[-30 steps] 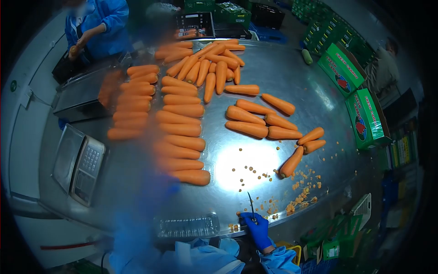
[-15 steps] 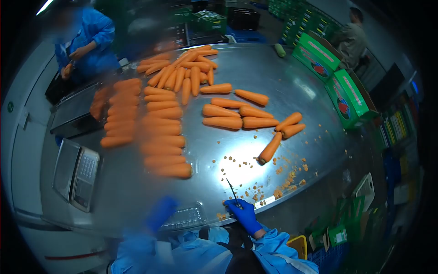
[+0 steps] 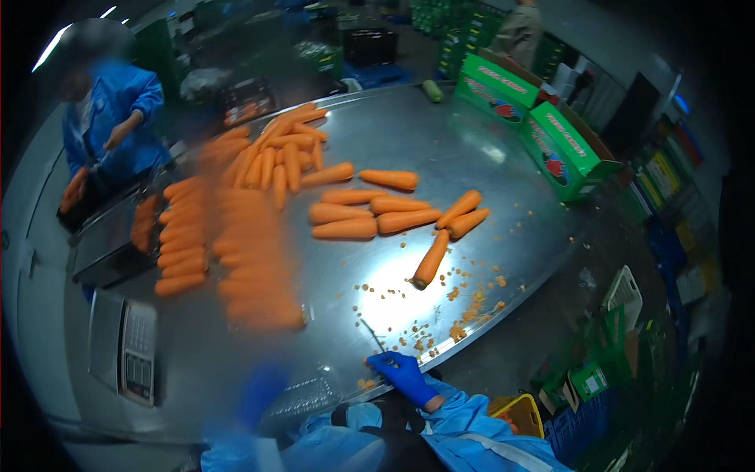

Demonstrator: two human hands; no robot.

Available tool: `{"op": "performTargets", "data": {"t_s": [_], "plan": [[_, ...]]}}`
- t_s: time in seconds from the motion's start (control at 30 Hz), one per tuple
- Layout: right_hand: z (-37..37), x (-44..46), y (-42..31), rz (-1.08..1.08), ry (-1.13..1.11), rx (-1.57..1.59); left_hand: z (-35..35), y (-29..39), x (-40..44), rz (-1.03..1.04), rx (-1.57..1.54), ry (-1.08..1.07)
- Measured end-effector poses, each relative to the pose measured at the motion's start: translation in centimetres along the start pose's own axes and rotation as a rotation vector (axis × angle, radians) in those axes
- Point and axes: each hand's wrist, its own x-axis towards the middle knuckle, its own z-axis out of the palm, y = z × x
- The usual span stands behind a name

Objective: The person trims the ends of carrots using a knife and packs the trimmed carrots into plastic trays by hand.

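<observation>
My right hand (image 3: 403, 376), in a blue glove, is closed round a thin-bladed knife (image 3: 373, 335) at the table's near edge. The blade points up and away over the metal. My left hand (image 3: 263, 391), also blue-gloved, is a smear beside a clear plastic tray (image 3: 308, 395); its fingers cannot be made out. Beyond the knife lies a single carrot (image 3: 431, 261) among small orange trimmings (image 3: 470, 311). Further off, more loose carrots (image 3: 344, 228) lie in short rows. A blurred row of carrots (image 3: 255, 263) stretches ahead of my left hand.
A scale (image 3: 139, 350) stands at the left. Carrots are heaped (image 3: 291, 153) at the far side, near a green vegetable (image 3: 432, 91). Green cartons (image 3: 562, 149) stand on the right edge. A co-worker in blue (image 3: 114, 118) is at the far left; a yellow crate (image 3: 523, 413) sits low right.
The whole view has swung, so the table's contents appear further left. My right hand keeps the knife, and my left hand stays by the clear tray. The co-worker's hands have moved apart.
</observation>
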Motion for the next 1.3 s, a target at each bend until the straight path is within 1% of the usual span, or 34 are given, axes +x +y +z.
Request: {"op": "performTargets", "data": {"t_s": [0.07, 0.13, 0.2, 0.27, 0.3, 0.4, 0.5, 0.6, 0.73, 0.8, 0.83, 0.9, 0.97, 1.1, 1.2, 1.3], "plan": [[-0.2, -0.2, -0.3, 0.032, 0.016, -0.022, -0.3, 0.5, -0.3, -0.126, -0.293, -0.022], [-0.3, -0.2, -0.5, 0.046, 0.000, -0.055, -1.2, 1.4, 0.0, -0.155, -0.364, -0.023], [-0.3, 0.1, -0.1, 0.062, 0.000, -0.064, -1.6, 2.2, 0.3, -0.089, -0.225, 0.009], [-0.4, 0.1, -0.3, 0.103, -0.026, -0.079, -0.7, -1.5, 1.0, -0.125, -0.334, 0.020], [-0.4, 0.3, 0.7, 0.068, -0.036, -0.086, -0.4, -3.2, 0.7, -0.154, -0.395, 0.029], [-0.6, 0.2, 0.7, -0.038, -0.063, -0.082, -2.9, -1.7, 2.2, 0.074, -0.021, 0.064], [-0.3, 0.3, 0.1, -0.025, -0.041, -0.100, -4.8, -0.4, 3.6, 0.083, 0.078, 0.195], [-0.1, 0.1, -0.1, 0.033, -0.019, -0.077, -6.0, 0.5, 4.9, 0.147, 0.071, 0.231], [0.0, -0.1, -1.0, 0.092, 0.006, -0.026, -6.0, 0.9, 5.9, 0.232, 0.151, 0.238], [-0.2, -0.1, -0.5, 0.048, -0.021, -0.045, -5.5, 0.7, 6.4, 0.267, 0.159, 0.261], [-0.3, -0.1, -0.3, 0.021, -0.032, -0.051, -5.4, 0.3, 6.7, 0.267, 0.217, 0.227], [-0.4, -0.1, 0.0, 0.073, -0.044, -0.097, -4.6, -0.8, 7.3, 0.280, 0.334, 0.169], [-0.5, 0.0, -0.3, 0.094, -0.044, -0.149, -3.4, -2.1, 7.9, 0.281, 0.351, 0.196], [-0.2, 0.0, -0.2, 0.000, 0.005, -0.081, -3.3, -1.9, 8.8, 0.288, 0.364, 0.181], [-0.3, -0.1, 0.1, 0.014, -0.010, -0.039, -2.3, -2.9, 9.0, 0.339, 0.258, 0.211], [-0.3, -0.2, -0.2, 0.000, -0.013, -0.056, -0.9, -6.0, 9.3, 0.276, 0.337, 0.095]]}}
